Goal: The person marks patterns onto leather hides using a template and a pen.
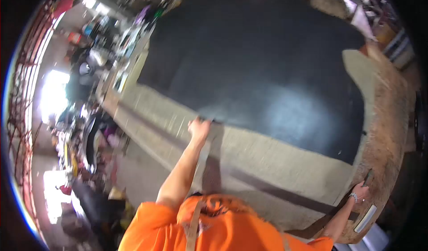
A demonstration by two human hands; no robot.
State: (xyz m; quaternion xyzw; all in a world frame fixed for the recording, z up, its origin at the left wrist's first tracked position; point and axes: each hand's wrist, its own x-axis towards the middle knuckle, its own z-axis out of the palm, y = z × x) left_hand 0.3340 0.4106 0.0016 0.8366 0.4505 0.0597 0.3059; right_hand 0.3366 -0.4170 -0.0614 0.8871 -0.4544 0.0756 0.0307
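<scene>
Black sheet (249, 68) spread over a worktable (385, 121).
The left hand (199, 129) meets its near edge, grip unclear to me; the right hand (360, 191) clasps a small dark tool (368, 176).

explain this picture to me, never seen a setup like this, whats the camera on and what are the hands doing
There's no machine here: a person works with two bare hands. The single picture comes from a camera worn on their head, looking forward and down, so their orange shirt shows at the bottom. The curved, dark-cornered look comes with the very wide view.

A large black sheet lies spread over a big table. The left hand is at the sheet's near edge; whether it grips it is unclear. The right hand, off to the side, seems to hold a slim dark object, too blurred to name.
</scene>
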